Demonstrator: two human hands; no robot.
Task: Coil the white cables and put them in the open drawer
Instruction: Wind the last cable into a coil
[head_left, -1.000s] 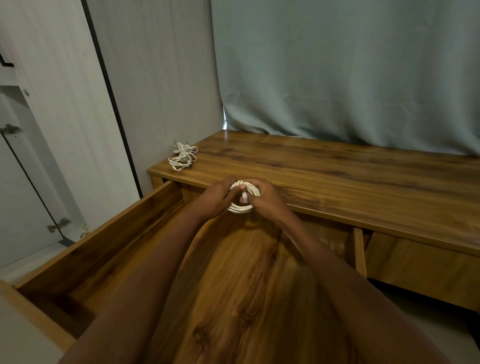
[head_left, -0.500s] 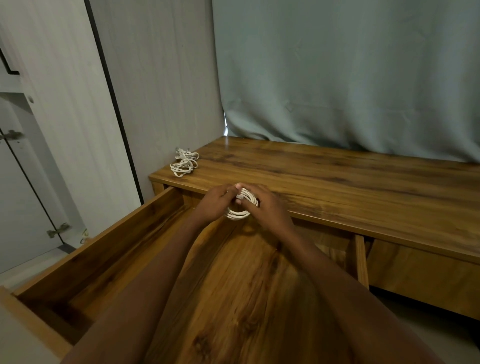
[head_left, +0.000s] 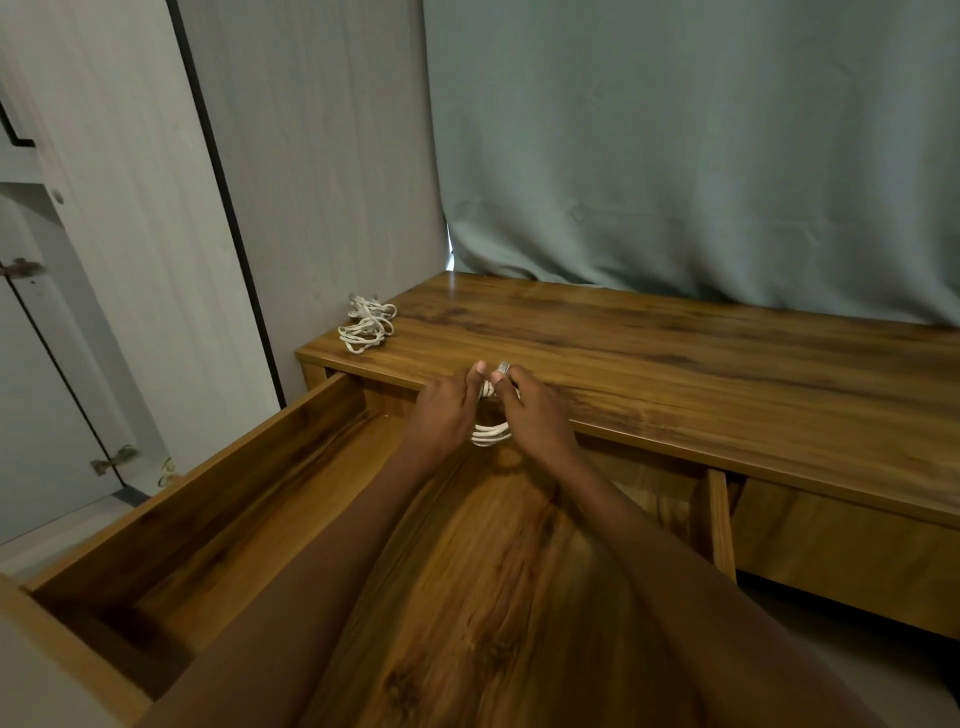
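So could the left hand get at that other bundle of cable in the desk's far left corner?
Probably yes. The loose bundle lies in the open on the desk top, nothing between. But the left hand is busy gripping the coil with the right hand.

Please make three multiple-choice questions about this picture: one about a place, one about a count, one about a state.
1. Where does the loose cable lie?
A. in the drawer
B. on the cabinet's left end
C. on the floor

2. How many white cable bundles show?
A. one
B. two
C. four

3. How is the drawer?
A. pulled open
B. closed
C. taken out

Key: 1 B, the loose cable lies on the cabinet top. 2 B, it and the coil held by the left hand and right hand. 3 A, the drawer stands out.
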